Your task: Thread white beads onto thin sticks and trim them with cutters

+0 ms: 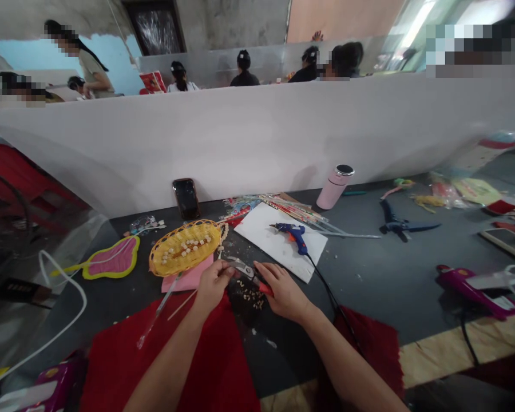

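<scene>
My right hand [285,292] is wrapped round the red handle of a pair of pruning shears [244,267], whose grey jaws point left. My left hand [214,285] is pinched closed at the tips of those jaws; whatever it holds is too small to make out. Under the shears, small pale bits [251,296] lie scattered on a dark patch of the table. Just beyond my left hand sits a yellow woven basket [157,257] with small white pieces in it. A blue glue gun [295,233] rests on a white board [260,226] beyond my right hand.
A phone [186,198] leans against the white partition [240,143]. A pink flask [335,187] stands by it, with dark blue pliers [405,225] to the right. Red cloth [214,355] covers the near edge. Several people sit or stand behind the partition.
</scene>
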Demonstrator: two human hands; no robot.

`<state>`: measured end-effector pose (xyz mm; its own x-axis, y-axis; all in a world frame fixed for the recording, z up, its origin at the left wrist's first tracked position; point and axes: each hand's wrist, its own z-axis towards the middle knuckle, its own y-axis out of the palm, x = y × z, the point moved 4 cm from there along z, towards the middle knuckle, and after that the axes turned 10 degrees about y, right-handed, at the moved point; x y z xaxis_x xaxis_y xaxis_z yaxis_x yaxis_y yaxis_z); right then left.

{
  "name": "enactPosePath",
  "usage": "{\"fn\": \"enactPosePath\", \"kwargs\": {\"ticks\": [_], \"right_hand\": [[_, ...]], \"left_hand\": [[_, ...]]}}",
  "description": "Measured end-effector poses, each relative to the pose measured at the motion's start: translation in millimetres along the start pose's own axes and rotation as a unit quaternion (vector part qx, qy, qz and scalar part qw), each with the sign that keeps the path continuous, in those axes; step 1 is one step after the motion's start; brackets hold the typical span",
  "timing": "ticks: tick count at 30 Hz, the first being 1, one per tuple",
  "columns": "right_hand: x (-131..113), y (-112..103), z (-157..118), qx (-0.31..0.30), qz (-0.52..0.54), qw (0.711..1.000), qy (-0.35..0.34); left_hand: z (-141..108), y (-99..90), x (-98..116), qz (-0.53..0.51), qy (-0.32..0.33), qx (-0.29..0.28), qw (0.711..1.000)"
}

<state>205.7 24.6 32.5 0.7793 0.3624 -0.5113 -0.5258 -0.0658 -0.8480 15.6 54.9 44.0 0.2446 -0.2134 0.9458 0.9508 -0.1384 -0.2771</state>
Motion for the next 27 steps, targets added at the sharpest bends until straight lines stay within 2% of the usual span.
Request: {"fn": "enactPosePath", "kwargs": {"ticks": [3,6,9,16,21,24,27], "right_hand": [[0,-5,0,-0.007,0.011,1.0,-0.007],[-1,-7,-1,-0.023,0.016,0.999,-0.019],[0,-5,-1,-0.036,0.012,0.999,-0.02],[-4,2,0,-0.013,0.015,1.0,-0.003],[-10,8,-2,-0.001,0.037,0.999,0.009],[-10,9,-3,0.0,0.053,0.999,0.014],[-10,6,-3,-0.009,0.065,0.998,0.01]], "left_hand": [[0,1.0,-1,-0.066,-0.052,-0.017,0.996],[-1,2.7,-3,-0.156,-0.116,-0.06,0.979],[-2,1.6,-6,-0.192,-0.135,-0.077,0.969],[-2,2.0,-7,-0.207,-0.12,-0.061,0.969],[-1,-1.0,-9,-0.145,-0.097,-0.025,0.984],[-1,-2.6,-6,-0.065,-0.029,0.003,0.997],[-3,-3.5,2,0.011,0.043,0.032,0.998]]}}
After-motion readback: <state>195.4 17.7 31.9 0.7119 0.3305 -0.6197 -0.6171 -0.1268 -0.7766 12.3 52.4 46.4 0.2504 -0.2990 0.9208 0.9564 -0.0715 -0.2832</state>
